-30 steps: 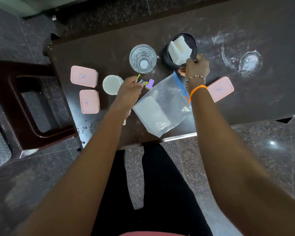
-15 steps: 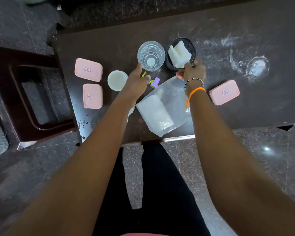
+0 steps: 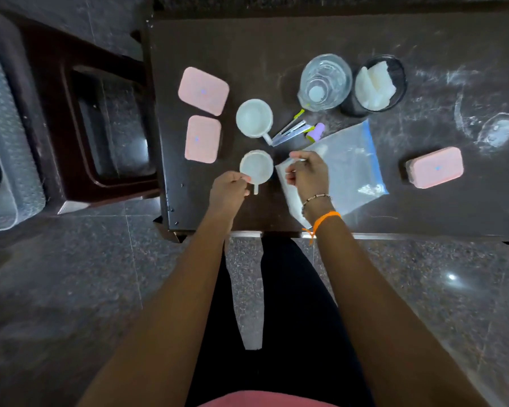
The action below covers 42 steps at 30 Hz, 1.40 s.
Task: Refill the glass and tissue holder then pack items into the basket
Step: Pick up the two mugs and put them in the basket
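Pinching the near white cup (image 3: 256, 169) at its rim, the left hand (image 3: 228, 190) curls beside it on the dark table (image 3: 423, 39). Just right, the right hand (image 3: 307, 171) grips the plastic bag's (image 3: 350, 168) near-left corner. Far off stand the glass (image 3: 325, 82) and tissue holder (image 3: 378, 83), touching.
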Each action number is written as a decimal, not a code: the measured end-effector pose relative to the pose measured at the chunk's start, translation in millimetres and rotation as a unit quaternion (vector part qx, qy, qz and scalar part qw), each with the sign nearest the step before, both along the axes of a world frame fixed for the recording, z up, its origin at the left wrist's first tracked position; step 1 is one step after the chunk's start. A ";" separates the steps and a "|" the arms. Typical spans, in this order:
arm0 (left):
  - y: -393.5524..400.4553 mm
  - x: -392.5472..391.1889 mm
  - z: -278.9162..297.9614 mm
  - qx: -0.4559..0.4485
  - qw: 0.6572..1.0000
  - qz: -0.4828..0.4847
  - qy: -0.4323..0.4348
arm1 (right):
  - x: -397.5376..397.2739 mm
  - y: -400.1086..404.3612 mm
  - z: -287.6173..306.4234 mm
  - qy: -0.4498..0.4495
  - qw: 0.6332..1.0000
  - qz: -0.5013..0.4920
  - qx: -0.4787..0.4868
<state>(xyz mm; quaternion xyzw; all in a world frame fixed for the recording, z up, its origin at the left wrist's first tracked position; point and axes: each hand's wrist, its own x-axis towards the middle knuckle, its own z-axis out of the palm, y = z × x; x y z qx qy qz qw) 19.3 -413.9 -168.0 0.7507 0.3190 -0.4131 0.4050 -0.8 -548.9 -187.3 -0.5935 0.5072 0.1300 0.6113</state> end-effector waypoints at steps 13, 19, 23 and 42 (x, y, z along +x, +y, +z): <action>21.3 -6.8 -18.8 -0.139 0.970 0.094 0.173 | 45.8 42.4 -22.4 0.032 0.944 0.250 -0.215; 8.4 -29.4 -43.3 -0.117 0.989 0.079 0.053 | 44.9 36.5 -31.4 0.025 0.942 0.260 -0.212; 21.2 -35.5 -28.9 -0.068 0.994 -0.044 -0.079 | 47.4 38.1 -25.9 0.010 0.943 0.252 -0.215; 183.5 -36.0 111.7 0.007 0.950 -0.129 -0.283 | 46.6 138.6 89.9 -0.086 0.929 0.349 -0.092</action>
